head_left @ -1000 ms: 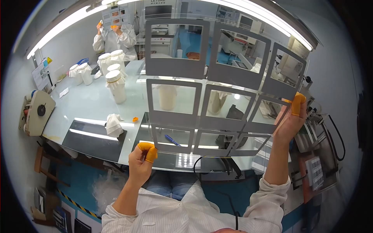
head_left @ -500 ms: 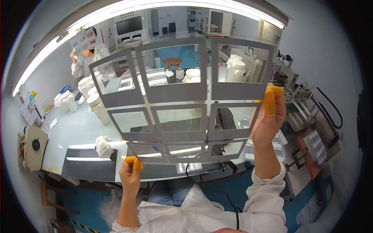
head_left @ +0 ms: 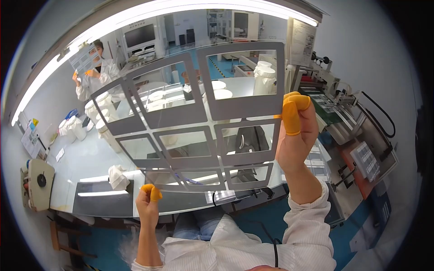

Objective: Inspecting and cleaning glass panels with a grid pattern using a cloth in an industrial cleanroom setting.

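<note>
A large clear panel (head_left: 244, 107) printed with grey rectangular frames in a grid is held up, tilted, in front of me. Several see-through windows in it show the bench and room behind. My right hand (head_left: 298, 131), wearing orange finger cots, pinches the panel's right edge about halfway up. Low on the left, my left hand (head_left: 148, 203) has its cot-covered fingers closed at the panel's lower left corner. Below the panel, a crumpled white cloth (head_left: 118, 177) rests by a dark mat (head_left: 97, 205) on the bench.
The pale bench (head_left: 68, 174) carries several white cloth-covered containers (head_left: 103, 106). A beige device (head_left: 38, 183) stands at far left. Machinery with a frame (head_left: 379, 153) fills the right side. A lit tube lamp (head_left: 181, 10) runs overhead. Another person (head_left: 101, 72) holds a similar panel at back left.
The panel has shifted left and turned, its right side now looking larger and nearer. My right hand moved left with it; my left hand stays almost in place at the lower corner.
</note>
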The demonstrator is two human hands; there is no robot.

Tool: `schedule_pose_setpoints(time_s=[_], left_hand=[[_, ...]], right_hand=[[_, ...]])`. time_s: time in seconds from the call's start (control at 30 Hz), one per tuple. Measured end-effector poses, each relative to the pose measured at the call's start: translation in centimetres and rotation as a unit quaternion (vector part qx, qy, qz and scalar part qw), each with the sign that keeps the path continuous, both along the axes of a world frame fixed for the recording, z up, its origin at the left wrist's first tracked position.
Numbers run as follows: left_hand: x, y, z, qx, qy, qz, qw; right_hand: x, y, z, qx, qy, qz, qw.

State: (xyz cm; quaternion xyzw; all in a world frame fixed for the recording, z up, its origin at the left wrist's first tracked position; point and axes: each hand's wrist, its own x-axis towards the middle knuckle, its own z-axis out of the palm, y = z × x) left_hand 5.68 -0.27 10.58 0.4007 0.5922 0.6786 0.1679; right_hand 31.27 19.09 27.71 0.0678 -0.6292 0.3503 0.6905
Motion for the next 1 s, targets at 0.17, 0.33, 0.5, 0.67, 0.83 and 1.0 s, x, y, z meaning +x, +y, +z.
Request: schedule_pose_setpoints(time_s=[0.17, 0.33, 0.5, 0.67, 0.83, 1.0], left_hand=[[-2.3, 1.0, -1.5, -0.065, 0.034, 0.008, 0.997], [-10.2, -0.1, -3.3, -0.105, 0.225, 0.265, 0.932], [-18.8, -1.4, -3.4, -0.216, 0.339, 0.407, 0.820], [-23.5, -0.6, -3.0, -0.390, 0.324, 0.415, 0.756], [-26.3, 0.2, -3.8, -0.352, 0.296, 0.403, 0.791], [-25.4, -1.0, -2.1, -0.149, 0.015, 0.282, 0.948]], right_hand=[[-1.3, 1.6, -1.4, -0.040, 0.027, -0.037, 0.998], [-2.2, 2.6, -0.7, -0.107, 0.022, -0.161, 0.981], [-2.9, 4.8, -0.4, -0.118, 0.013, -0.196, 0.973], [-2.5, 6.1, -0.1, -0.115, 0.013, -0.206, 0.972], [-2.1, 6.1, 0.7, -0.112, 0.006, -0.219, 0.969], [-2.5, 6.1, 0.9, -0.110, -0.013, -0.266, 0.957]])
